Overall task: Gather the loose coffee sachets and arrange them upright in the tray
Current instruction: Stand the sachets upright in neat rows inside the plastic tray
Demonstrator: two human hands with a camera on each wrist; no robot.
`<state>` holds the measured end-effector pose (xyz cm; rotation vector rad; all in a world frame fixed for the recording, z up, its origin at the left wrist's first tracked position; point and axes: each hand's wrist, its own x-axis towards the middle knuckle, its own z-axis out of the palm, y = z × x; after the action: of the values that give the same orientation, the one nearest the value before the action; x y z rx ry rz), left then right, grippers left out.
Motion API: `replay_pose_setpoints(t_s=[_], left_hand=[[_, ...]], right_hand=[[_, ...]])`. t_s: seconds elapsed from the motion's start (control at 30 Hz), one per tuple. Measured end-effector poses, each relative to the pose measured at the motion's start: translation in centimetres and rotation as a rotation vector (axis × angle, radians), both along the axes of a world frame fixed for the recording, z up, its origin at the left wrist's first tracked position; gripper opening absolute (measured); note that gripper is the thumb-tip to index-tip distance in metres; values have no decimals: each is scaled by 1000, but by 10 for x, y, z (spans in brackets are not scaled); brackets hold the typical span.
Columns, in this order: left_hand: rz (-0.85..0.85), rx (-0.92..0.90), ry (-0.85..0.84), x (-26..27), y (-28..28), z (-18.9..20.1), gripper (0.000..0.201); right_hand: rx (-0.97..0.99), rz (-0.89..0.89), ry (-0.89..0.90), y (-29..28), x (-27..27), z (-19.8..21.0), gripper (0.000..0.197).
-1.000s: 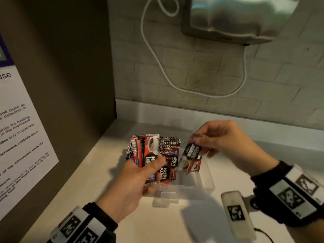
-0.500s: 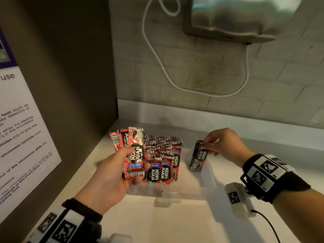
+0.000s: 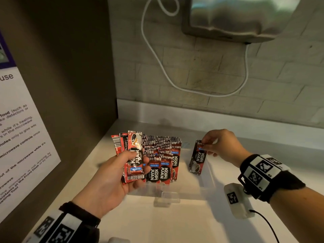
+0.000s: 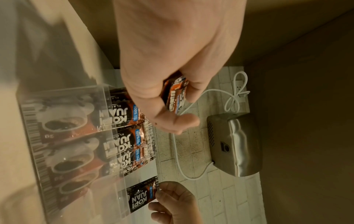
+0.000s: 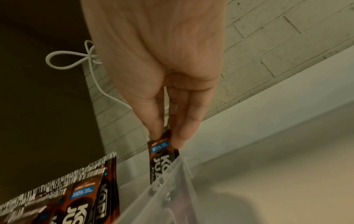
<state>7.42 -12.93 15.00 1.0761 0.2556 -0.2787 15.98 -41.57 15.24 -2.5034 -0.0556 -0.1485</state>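
Red and black sachets fan out of my left hand (image 3: pixel 112 174), thumb pressed across the front one, a small bunch (image 3: pixel 130 155) gripped above the pale bench (image 3: pixel 175 223). Just right of it, a packed row of sachets (image 3: pixel 163 162) stands upright in the clear plastic tray (image 3: pixel 209 172), filling its left part. At the tray's right end my right hand (image 3: pixel 222 146) pinches the top edge of a single sachet (image 3: pixel 198 158), which hangs upright with its lower end inside the tray wall.
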Motion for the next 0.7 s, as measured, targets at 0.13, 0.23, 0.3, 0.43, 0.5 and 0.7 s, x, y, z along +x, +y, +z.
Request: replay_pose_setpoints(t_s=[0.13, 0.23, 0.3, 0.43, 0.5, 0.7], left_hand=[[-13, -12, 0, -1, -2, 0, 20], [-25, -10, 2, -2, -4, 0, 20], [-34, -13, -4, -2, -5, 1, 20], [-95, 14, -27, -4, -8, 0, 27], [-134, 43, -41, -5, -12, -1, 37], [-202, 157, -96, -7, -32, -3, 37]], right_hand=[[3, 1, -13, -1, 0, -1, 13], [16, -17, -39, -1, -1, -1, 17], [19, -45, -75, 0, -2, 2, 17], [69, -50, -197, 12, -14, 20, 12], [213, 0, -184, 29, -25, 32, 7], [475, 254, 1, 75, -54, 46, 35]])
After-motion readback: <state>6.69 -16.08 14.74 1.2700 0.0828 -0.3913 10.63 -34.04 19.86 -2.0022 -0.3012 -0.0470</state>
